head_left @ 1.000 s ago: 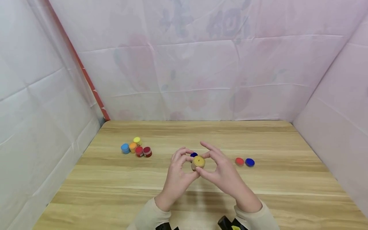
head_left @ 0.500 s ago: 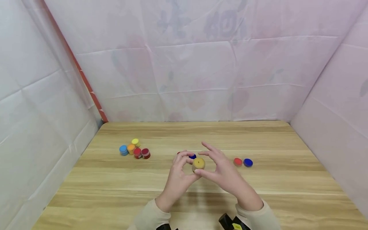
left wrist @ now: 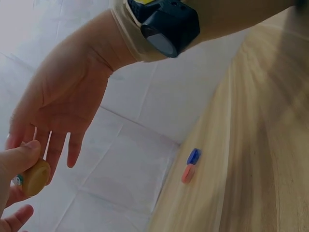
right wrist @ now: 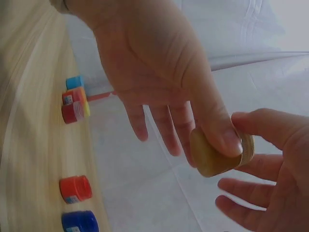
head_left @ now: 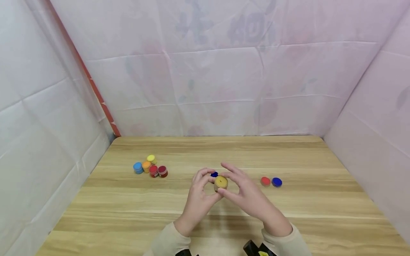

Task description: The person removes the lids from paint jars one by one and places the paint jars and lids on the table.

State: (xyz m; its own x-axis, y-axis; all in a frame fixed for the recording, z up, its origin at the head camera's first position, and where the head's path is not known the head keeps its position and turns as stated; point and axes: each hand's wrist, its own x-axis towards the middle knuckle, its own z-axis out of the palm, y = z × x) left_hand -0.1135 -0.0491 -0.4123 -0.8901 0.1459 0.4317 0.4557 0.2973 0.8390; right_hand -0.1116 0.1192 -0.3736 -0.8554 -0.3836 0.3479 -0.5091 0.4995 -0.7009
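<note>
Above the table both hands hold one small mustard-yellow paint jar (head_left: 221, 183), its round top facing up in the head view. My left hand (head_left: 198, 197) grips the jar body between thumb and fingers. Thumb and index finger of my right hand (head_left: 245, 192) pinch the jar's upper edge from the other side, its other fingers extended. In the right wrist view, the left thumb lies along the jar body (right wrist: 212, 157), and the right hand (right wrist: 285, 169) is at the ridged end. A blue jar (head_left: 214, 174) shows just behind the hands.
A red lid (head_left: 265, 181) and a blue lid (head_left: 277, 182) lie to the right on the wooden table (head_left: 320, 206). Several capped jars cluster at left, including a light blue jar (head_left: 138, 168). The right wrist view shows a lidless red jar (right wrist: 76, 189) beside a blue jar (right wrist: 79, 221).
The right index and middle fingers have come down slightly, the index finger closer to the jar's top edge. The jar stays nearly in place between the hands. The head view has shifted a little.
</note>
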